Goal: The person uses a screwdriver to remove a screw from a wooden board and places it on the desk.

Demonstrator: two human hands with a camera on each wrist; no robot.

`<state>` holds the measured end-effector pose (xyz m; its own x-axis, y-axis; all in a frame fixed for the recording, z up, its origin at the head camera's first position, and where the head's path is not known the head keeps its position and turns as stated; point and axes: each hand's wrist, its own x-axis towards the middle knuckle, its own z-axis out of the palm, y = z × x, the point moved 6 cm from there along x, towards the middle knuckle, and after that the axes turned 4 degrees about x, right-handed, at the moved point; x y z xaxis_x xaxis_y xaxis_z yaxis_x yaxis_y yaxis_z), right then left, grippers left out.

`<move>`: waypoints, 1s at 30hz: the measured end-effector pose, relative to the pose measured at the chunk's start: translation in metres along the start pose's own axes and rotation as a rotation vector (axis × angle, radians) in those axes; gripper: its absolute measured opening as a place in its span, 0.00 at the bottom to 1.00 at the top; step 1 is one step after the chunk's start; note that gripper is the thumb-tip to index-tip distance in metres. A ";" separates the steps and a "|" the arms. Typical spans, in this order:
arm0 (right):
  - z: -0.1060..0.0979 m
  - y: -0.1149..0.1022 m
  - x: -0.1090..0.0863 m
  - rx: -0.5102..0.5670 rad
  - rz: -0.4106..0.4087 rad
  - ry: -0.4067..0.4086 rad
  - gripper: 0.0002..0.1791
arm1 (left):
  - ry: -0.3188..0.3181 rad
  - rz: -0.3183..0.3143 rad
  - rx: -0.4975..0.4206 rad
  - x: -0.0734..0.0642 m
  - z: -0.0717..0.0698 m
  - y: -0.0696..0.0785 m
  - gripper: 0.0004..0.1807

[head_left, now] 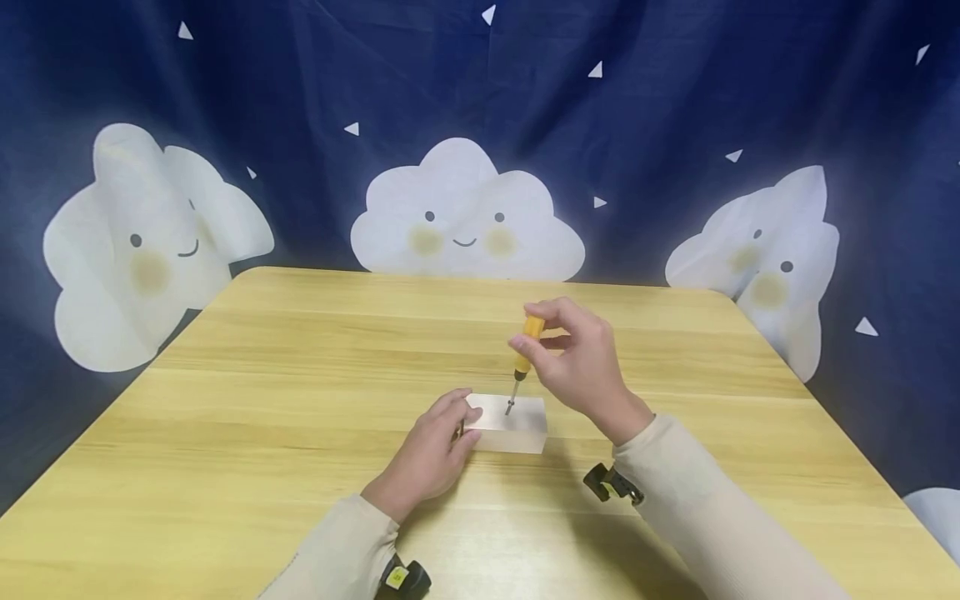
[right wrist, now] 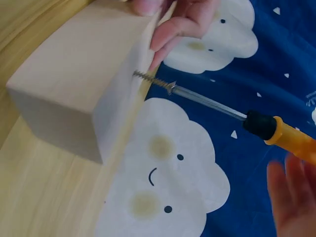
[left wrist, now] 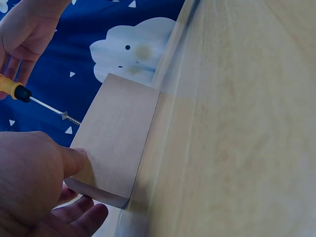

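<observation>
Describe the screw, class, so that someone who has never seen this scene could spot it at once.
On the wooden table, find the pale block whose end the left hand grips. Above it, the right hand holds a yellow-handled screwdriver, pointing down. The screw is the short, threaded metal piece between screwdriver tip and block, unlike the smooth shaft above it.

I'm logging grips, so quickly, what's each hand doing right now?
Left hand: closed, gripping one end of the pale block.
Right hand: closed, holding the yellow-handled screwdriver.
</observation>
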<state>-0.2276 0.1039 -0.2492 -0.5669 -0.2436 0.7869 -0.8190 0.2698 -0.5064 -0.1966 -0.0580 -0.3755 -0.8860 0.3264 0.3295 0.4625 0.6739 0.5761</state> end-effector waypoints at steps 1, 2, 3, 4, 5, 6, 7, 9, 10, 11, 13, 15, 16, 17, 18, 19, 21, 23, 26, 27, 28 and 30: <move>-0.001 -0.001 0.000 -0.032 -0.014 0.010 0.19 | 0.000 0.000 -0.001 0.000 0.000 0.000 0.04; -0.001 -0.003 0.000 -0.066 -0.029 0.022 0.19 | 0.001 0.000 -0.001 0.000 0.000 0.000 0.04; -0.001 -0.004 0.000 -0.092 -0.044 0.032 0.19 | 0.001 -0.001 0.000 0.000 0.000 0.000 0.04; -0.001 -0.005 0.000 -0.106 -0.054 0.039 0.18 | 0.001 -0.001 0.001 0.000 0.000 0.000 0.04; -0.001 -0.005 0.001 -0.116 -0.063 0.043 0.17 | 0.002 -0.001 0.004 0.000 0.000 0.000 0.04; -0.001 -0.006 0.001 -0.123 -0.070 0.047 0.17 | 0.002 -0.001 0.004 0.000 0.000 0.000 0.04; -0.001 -0.006 0.001 -0.125 -0.075 0.047 0.16 | 0.002 -0.001 0.006 0.000 -0.001 0.000 0.05; 0.000 -0.007 0.002 -0.117 -0.080 0.040 0.17 | 0.002 -0.001 0.006 0.001 -0.001 0.000 0.05; 0.000 -0.007 0.002 -0.107 -0.080 0.034 0.17 | 0.001 -0.002 0.007 0.001 -0.001 0.000 0.04; 0.000 -0.006 0.002 -0.094 -0.078 0.028 0.17 | 0.000 -0.004 0.007 0.001 -0.001 0.000 0.04; 0.000 -0.005 0.002 -0.061 -0.074 0.016 0.18 | -0.004 -0.007 0.006 0.001 0.000 0.000 0.04; 0.001 -0.004 0.001 -0.023 -0.068 0.004 0.18 | -0.010 -0.012 0.006 0.001 0.000 0.001 0.03; 0.001 -0.003 0.001 -0.004 -0.064 -0.001 0.17 | -0.012 -0.015 0.008 0.001 0.000 0.000 0.03; 0.001 -0.002 0.000 0.016 -0.060 -0.006 0.17 | -0.015 -0.018 0.010 0.001 0.000 0.000 0.03; 0.001 -0.002 0.000 0.034 -0.056 -0.010 0.16 | -0.018 -0.021 0.012 0.001 0.000 0.001 0.03; 0.001 -0.001 0.000 0.044 -0.056 -0.012 0.16 | -0.021 -0.022 0.015 0.001 0.000 0.001 0.03; 0.001 -0.001 0.000 0.046 -0.058 -0.009 0.15 | -0.025 -0.027 0.018 0.001 0.001 0.001 0.03; 0.000 -0.001 -0.001 0.020 -0.057 0.010 0.15 | -0.027 -0.028 0.019 0.000 0.000 0.001 0.03; -0.004 0.000 -0.002 -0.047 -0.049 0.062 0.16 | -0.026 -0.027 0.016 0.000 0.000 0.001 0.03; -0.005 0.000 -0.002 -0.067 -0.044 0.078 0.17 | -0.025 -0.025 0.016 0.000 0.000 0.001 0.04; -0.006 0.000 -0.003 -0.084 -0.038 0.092 0.16 | -0.026 -0.025 0.014 0.000 0.000 0.001 0.04; -0.007 0.000 -0.002 -0.097 -0.039 0.106 0.15 | -0.023 -0.027 0.014 0.000 0.000 0.001 0.04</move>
<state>-0.2257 0.1112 -0.2487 -0.5183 -0.1576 0.8406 -0.8248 0.3517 -0.4427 -0.1964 -0.0578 -0.3747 -0.8986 0.3233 0.2965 0.4382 0.6917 0.5740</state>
